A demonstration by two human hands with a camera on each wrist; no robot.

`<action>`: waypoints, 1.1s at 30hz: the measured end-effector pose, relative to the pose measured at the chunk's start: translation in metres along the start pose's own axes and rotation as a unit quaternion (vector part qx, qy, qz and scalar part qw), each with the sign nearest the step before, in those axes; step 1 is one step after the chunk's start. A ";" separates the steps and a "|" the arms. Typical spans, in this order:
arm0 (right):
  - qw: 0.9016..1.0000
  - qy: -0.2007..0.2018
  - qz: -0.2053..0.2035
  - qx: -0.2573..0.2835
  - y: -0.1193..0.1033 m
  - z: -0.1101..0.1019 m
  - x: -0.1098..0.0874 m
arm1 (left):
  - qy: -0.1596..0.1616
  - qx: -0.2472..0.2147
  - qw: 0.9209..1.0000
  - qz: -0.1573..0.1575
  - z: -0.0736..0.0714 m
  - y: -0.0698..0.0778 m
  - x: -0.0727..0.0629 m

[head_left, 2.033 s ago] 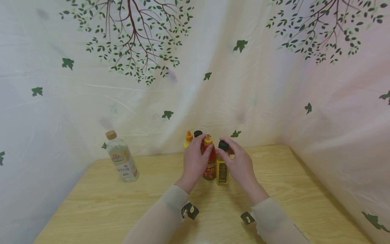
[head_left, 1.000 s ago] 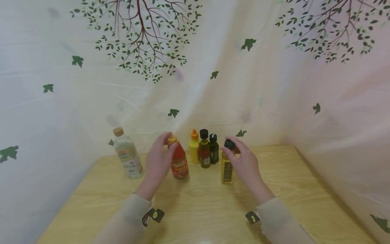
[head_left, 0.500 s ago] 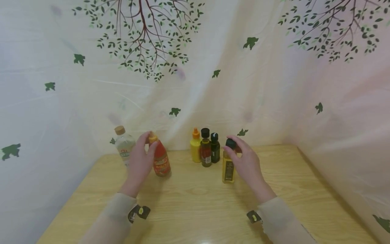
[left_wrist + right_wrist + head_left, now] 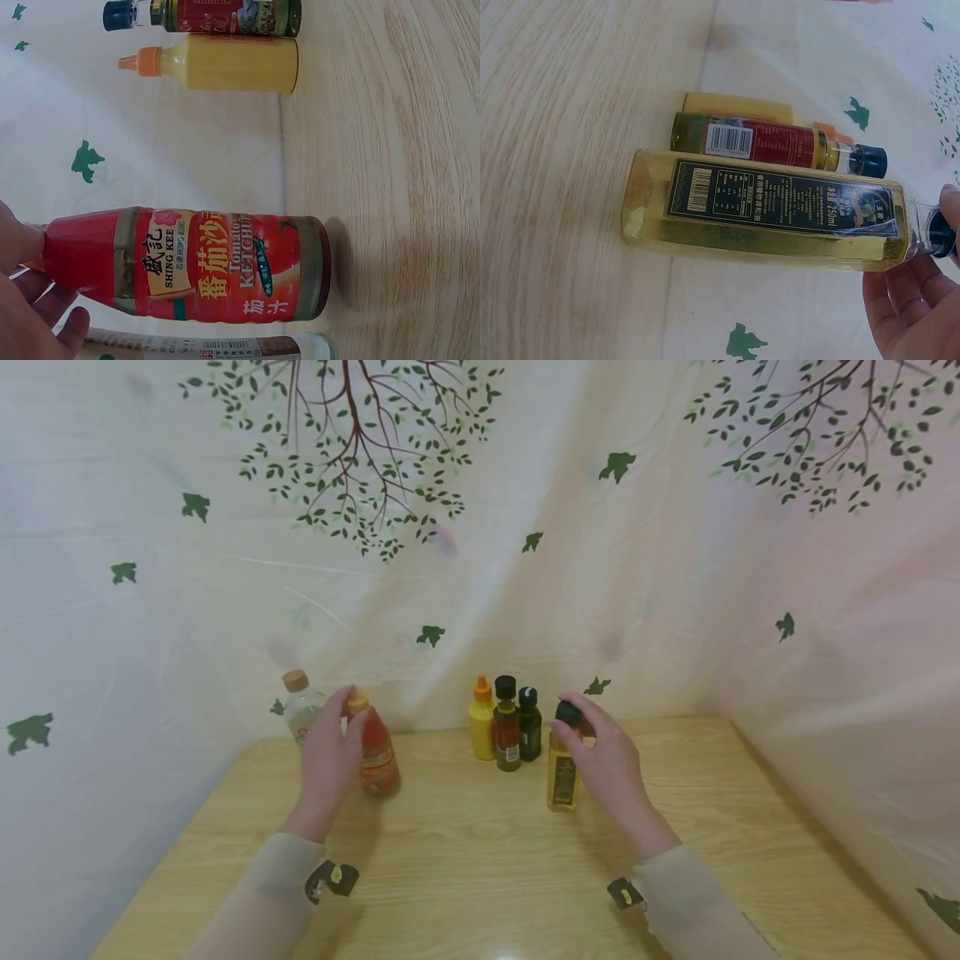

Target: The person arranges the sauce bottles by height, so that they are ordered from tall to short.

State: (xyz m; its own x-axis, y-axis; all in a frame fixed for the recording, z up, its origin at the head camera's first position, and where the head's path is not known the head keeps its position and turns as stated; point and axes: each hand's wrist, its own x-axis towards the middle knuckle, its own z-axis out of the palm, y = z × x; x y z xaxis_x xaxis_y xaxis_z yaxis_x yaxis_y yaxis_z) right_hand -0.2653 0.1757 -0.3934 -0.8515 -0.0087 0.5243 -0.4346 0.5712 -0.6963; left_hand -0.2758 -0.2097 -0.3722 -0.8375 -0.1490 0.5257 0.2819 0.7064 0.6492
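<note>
My left hand (image 4: pixel 328 764) pinches the yellow cap of a red tomato ketchup bottle (image 4: pixel 379 762) at the left of the table. In the left wrist view the ketchup bottle (image 4: pixel 225 266) shows its label, its base close to the wood. Behind the left hand, partly hidden, stands a clear bottle (image 4: pixel 300 706) with a tan cap. My right hand (image 4: pixel 609 768) pinches the dark cap of a square oil bottle (image 4: pixel 563 770) at the right of centre. Pale yellow oil and a black label show on that oil bottle (image 4: pixel 780 214) in the right wrist view.
At the table's back edge, a yellow squeeze bottle (image 4: pixel 482 722), an olive oil bottle (image 4: pixel 507 731) with a red label and a small dark green bottle (image 4: pixel 530 727) stand close together. A white curtain (image 4: pixel 480 585) with leaf prints hangs behind the wooden table (image 4: pixel 480 868).
My left hand has carried the ketchup bottle leftward, from beside the oil bottle to in front of the clear bottle. The right hand stays on the oil bottle; the view has shifted slightly.
</note>
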 end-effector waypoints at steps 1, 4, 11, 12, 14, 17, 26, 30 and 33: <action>1.000 0.000 0.001 -0.001 0.000 0.000 0.000 | -0.001 0.003 1.000 -0.002 0.000 -0.001 0.000; 1.000 -0.001 0.002 -0.003 0.000 0.000 0.000 | -0.003 0.006 1.000 -0.009 -0.001 -0.002 0.001; 1.000 -0.003 0.004 -0.005 -0.001 -0.001 0.000 | -0.007 0.006 1.000 -0.012 0.000 -0.004 0.002; 1.000 -0.002 0.004 -0.005 -0.001 0.000 0.000 | -0.006 0.007 1.000 -0.012 0.000 -0.005 0.002; 1.000 0.000 0.004 -0.005 -0.001 0.000 0.000 | -0.008 0.007 1.000 -0.014 0.001 -0.005 0.003; 1.000 0.002 0.002 -0.006 -0.001 0.001 0.000 | -0.010 0.007 1.000 -0.019 0.001 -0.006 0.003; 1.000 0.003 0.004 -0.009 0.001 0.001 0.000 | -0.030 -0.001 0.999 -0.042 0.000 -0.010 0.001; 1.000 0.005 0.002 -0.010 0.002 0.001 0.000 | -0.037 -0.004 0.998 -0.053 -0.001 -0.009 0.001; 1.000 0.004 0.000 -0.009 0.001 0.001 -0.001 | -0.039 -0.007 0.997 -0.062 -0.002 -0.007 0.000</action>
State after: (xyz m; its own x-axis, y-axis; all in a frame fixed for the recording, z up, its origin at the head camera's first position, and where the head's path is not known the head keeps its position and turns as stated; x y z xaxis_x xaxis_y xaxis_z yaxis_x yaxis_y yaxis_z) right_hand -0.2651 0.1753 -0.3948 -0.8493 -0.0012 0.5279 -0.4286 0.5853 -0.6883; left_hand -0.2765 -0.2166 -0.3759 -0.9003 -0.1798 0.3963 0.1793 0.6765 0.7143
